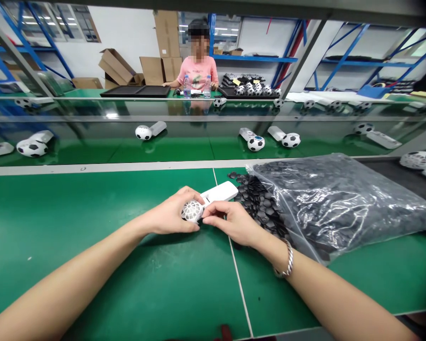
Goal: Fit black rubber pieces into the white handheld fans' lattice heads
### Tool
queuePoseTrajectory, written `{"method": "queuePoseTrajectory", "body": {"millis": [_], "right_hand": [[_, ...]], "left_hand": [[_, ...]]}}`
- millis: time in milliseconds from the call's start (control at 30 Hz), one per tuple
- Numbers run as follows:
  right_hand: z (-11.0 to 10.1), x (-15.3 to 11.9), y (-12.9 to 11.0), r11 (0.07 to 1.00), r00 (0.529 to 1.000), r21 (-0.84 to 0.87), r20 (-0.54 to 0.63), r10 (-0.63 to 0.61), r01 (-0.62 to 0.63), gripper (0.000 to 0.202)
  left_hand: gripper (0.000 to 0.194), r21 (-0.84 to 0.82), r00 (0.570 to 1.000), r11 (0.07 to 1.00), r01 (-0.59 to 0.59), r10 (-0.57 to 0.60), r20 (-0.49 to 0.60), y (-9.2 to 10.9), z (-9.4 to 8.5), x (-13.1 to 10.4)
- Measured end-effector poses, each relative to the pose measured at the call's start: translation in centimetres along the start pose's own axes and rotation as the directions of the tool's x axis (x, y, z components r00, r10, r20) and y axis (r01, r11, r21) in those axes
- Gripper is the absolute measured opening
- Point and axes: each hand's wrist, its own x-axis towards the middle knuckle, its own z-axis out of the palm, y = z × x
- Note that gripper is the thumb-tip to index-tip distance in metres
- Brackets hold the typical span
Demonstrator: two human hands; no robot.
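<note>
The left hand [173,211] curves around a white ball-shaped head with a net pattern [192,211], thumb on the near side and fingers on the far side. The right hand [234,222] meets the same head from its right, thumb and forefinger pinched close together at its edge; whether a small piece sits between them cannot be told. A flat white handle [221,192] extends from the head, beyond the right hand and slanting away to the right. Just right of the right hand lies a loose pile of small black pieces [261,201], and past it a large clear plastic bag [348,203] filled with dark pieces. A silver bracelet [288,258] circles the right wrist. Beneath both hands is a green tabletop [128,284]. Beyond them, on a green belt [184,149], lie several football-patterned units [256,143]; farther off, a person in a pink shirt [199,73] is at another table.
</note>
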Motion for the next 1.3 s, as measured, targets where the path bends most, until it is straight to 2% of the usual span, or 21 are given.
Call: {"method": "queuePoseTrajectory", "body": {"millis": [167, 333, 600, 833, 967, 1133, 1233, 1300], "right_hand": [[0.3, 0.1, -0.1, 0.989, 0.995, -0.122, -0.041, -0.087, 0.081, 0.009], [0.3, 0.2, -0.4, 0.974, 0.995, -0.209, -0.030, -0.098, 0.090, 0.011], [0.8, 0.3, -0.1, 0.990, 0.990, -0.138, -0.130, -0.059, 0.041, 0.005], [1.0, 0.1, 0.2, 0.997, 0.982, -0.071, -0.181, -0.049, 0.036, 0.004], [1.1, 0.1, 0.4, 0.993, 0.976, -0.099, -0.201, -0.081, 0.062, 0.003], [0.9, 0.7, 0.7, 0.977, 0.971, -0.211, -0.232, -0.057, 0.007, 0.016], [-0.2, 1.2, 0.8, 0.913, 0.953, -0.407, -0.275, -0.123, 0.001, 0.025], [-1.3, 1.4, 1.1, 0.846, 0.947, -0.533, -0.258, -0.191, 0.025, 0.032]], "left_hand": [[0.043, 0.012, 1.000, 1.000, -0.003, 0.003, -0.027, -0.1, 0.2, 0.0], [0.038, -0.005, 1.000, 1.000, -0.023, 0.023, -0.021, -0.1, 0.2, 0.0], [0.034, -0.004, 0.998, 1.000, 0.029, -0.029, -0.057, 0.0, 0.3, 0.0], [0.031, 0.062, 0.992, 0.996, -0.060, 0.067, -0.107, -0.3, 0.6, 0.2], [0.032, 0.069, 0.988, 0.995, -0.075, 0.083, -0.126, -0.4, 0.9, 0.3], [0.032, 0.070, 0.978, 0.995, -0.068, 0.080, -0.191, 0.0, 1.6, 0.2], [0.031, -0.012, 0.976, 0.999, -0.030, 0.027, -0.214, -0.1, 1.5, 0.3], [0.031, -0.261, 0.973, 0.962, 0.076, -0.129, -0.192, -0.5, 1.0, 0.5]]}}
